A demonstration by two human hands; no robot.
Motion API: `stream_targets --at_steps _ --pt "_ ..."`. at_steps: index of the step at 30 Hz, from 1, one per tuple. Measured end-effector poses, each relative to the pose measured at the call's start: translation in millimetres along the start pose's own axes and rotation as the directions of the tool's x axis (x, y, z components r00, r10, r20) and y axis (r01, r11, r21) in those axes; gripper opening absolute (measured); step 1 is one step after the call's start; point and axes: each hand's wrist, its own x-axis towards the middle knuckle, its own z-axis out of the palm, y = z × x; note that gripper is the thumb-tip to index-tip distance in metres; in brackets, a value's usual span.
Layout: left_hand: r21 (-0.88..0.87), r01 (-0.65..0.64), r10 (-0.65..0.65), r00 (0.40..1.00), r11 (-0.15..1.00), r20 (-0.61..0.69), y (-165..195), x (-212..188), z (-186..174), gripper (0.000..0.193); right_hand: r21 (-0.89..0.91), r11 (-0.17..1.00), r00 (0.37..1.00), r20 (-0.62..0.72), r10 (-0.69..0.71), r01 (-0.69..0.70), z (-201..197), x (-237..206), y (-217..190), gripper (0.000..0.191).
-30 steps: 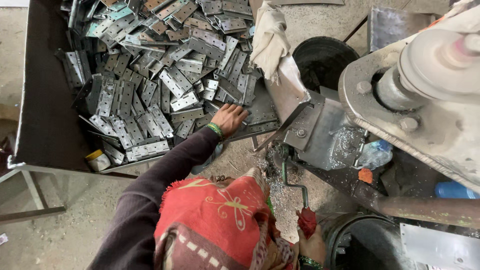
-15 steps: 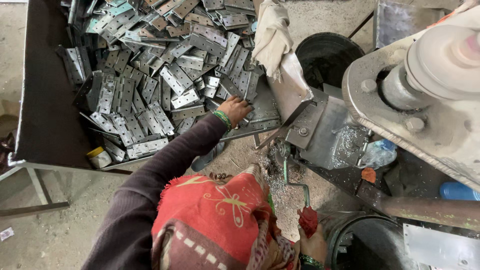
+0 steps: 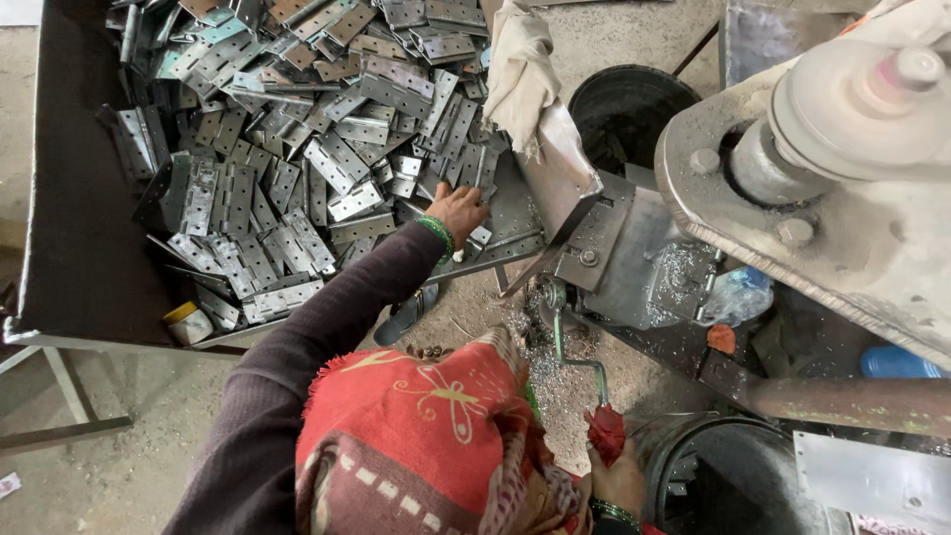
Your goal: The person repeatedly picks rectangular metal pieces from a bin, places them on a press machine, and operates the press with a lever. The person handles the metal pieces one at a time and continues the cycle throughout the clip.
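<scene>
A big heap of silvery metal hinges (image 3: 297,149) fills a dark metal tray (image 3: 79,248). My left hand (image 3: 458,210), with a green bangle at the wrist, lies on the heap's near right edge, fingers curled over the hinges; whether it grips one is hidden. My right hand (image 3: 616,481) is closed around a red cloth-wrapped handle (image 3: 605,433) of a green crank rod (image 3: 575,352) that leads up to a small metal press (image 3: 614,248). A red patterned headscarf (image 3: 416,446) covers the bottom centre.
A grey machine with a large round wheel (image 3: 852,119) fills the right side. A black bucket (image 3: 634,109) stands behind the press, a dark bin (image 3: 713,476) sits at lower right. A pale cloth sack (image 3: 525,69) hangs by the tray. Metal shavings (image 3: 550,372) litter the floor.
My left hand has slid a little further up into the hinge heap. My right hand stays on the red-wrapped handle.
</scene>
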Motion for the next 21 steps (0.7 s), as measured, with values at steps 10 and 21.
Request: stream_targets --at_steps 10,21 --pt "-0.128 0.043 -0.076 0.96 0.991 -0.268 9.3 -19.2 -12.3 0.02 0.09 0.996 1.0 0.008 0.014 -0.014 -6.4 -1.4 -4.2 0.065" --pt "-0.646 0.039 -0.064 0.998 0.762 -0.016 124.8 -1.6 -97.3 0.038 0.198 0.979 0.999 -0.027 -0.045 0.05 -5.5 -3.7 -3.8 0.058"
